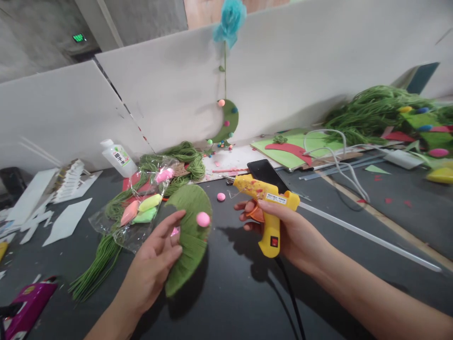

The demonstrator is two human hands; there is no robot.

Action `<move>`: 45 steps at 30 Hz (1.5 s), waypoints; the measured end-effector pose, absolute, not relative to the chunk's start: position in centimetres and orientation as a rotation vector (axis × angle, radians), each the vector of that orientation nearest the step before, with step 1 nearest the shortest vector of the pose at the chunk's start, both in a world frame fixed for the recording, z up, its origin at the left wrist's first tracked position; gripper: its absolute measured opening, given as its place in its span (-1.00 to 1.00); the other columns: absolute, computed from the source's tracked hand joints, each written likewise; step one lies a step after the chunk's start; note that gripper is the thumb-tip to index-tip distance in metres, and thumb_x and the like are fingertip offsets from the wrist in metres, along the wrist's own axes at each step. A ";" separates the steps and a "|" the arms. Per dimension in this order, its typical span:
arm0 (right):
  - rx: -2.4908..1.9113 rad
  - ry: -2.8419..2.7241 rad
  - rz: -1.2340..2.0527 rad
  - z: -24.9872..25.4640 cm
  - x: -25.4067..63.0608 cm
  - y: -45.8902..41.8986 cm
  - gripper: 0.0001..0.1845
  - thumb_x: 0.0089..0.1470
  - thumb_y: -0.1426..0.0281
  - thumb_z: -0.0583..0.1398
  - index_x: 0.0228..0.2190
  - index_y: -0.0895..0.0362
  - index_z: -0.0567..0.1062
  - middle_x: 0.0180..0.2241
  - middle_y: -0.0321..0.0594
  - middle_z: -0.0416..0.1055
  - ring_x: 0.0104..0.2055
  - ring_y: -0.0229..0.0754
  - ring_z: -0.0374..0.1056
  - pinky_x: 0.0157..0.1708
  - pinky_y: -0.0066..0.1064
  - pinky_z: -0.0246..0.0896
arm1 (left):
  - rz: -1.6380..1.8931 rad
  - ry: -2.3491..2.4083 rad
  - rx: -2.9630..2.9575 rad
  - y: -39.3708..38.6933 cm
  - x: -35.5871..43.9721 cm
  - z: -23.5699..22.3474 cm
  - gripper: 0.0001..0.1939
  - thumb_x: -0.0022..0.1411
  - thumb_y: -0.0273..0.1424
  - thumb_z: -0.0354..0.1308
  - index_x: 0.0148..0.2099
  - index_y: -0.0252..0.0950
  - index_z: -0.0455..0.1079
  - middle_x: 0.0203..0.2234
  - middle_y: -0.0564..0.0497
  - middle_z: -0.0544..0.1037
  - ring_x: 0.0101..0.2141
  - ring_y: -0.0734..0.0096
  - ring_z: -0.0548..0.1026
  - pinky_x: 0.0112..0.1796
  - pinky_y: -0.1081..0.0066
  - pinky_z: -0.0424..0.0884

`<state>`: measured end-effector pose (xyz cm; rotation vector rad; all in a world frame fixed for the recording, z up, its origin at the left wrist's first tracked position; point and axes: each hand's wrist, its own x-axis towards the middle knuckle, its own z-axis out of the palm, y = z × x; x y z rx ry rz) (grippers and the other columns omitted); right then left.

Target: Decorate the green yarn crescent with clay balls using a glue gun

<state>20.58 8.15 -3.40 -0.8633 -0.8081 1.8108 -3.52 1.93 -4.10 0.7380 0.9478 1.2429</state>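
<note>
My left hand (155, 255) grips the inner edge of a green crescent moon (191, 255) covered in crinkled material, holding it above the dark table. A pink ball (203, 219) sits on the crescent's face, and a second pink bit shows behind my fingers. My right hand (279, 217) is wrapped around the handle of a yellow glue gun (271, 231), its fingers by the orange trigger. The nozzle points left, apart from the crescent. A clear glue stick (371, 236) sticks out of the gun's back. One loose pink ball (221, 197) lies on the table between my hands.
A finished-looking crescent (231, 118) with colored balls leans on the white panel under a blue flower (231, 21). Left are clay packets (141, 208), green cords (102, 259) and a white bottle (118, 158). A phone (267, 172) lies behind the glue gun; its black cord (290, 293) trails down.
</note>
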 end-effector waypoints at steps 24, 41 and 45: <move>-0.906 -0.763 1.778 -2.6 21.3 8.4 -0.83 -0.07 0.29 0.27 -0.52 0.12 0.60 -0.33 -0.19 0.52 -0.40 -0.26 0.33 -0.35 -0.44 0.28 | 0.470 1.091 2.713 -0.6 -3.4 -4.8 -0.60 0.21 -0.46 0.06 0.10 -0.21 0.39 0.04 -0.15 0.48 0.02 0.11 0.45 0.02 0.24 0.38; -0.895 -0.778 1.808 -2.9 21.4 8.6 -0.84 -0.07 0.29 0.27 -0.52 0.11 0.60 -0.35 -0.20 0.51 -0.43 -0.25 0.32 -0.35 -0.41 0.27 | 0.093 1.036 2.650 0.8 -4.6 -5.0 -0.20 0.10 -0.60 0.05 0.34 -0.10 -0.08 0.24 -0.03 0.18 0.18 0.09 0.24 0.18 0.03 0.08; -0.895 -0.777 1.809 -2.9 21.4 8.7 -0.84 -0.08 0.29 0.28 -0.53 0.11 0.60 -0.34 -0.20 0.50 -0.42 -0.24 0.32 -0.35 -0.41 0.26 | 0.345 1.091 2.506 1.3 -4.6 -4.9 -0.43 0.18 -0.45 0.11 0.23 -0.03 0.21 0.16 0.00 0.35 0.11 0.12 0.35 0.14 0.19 0.20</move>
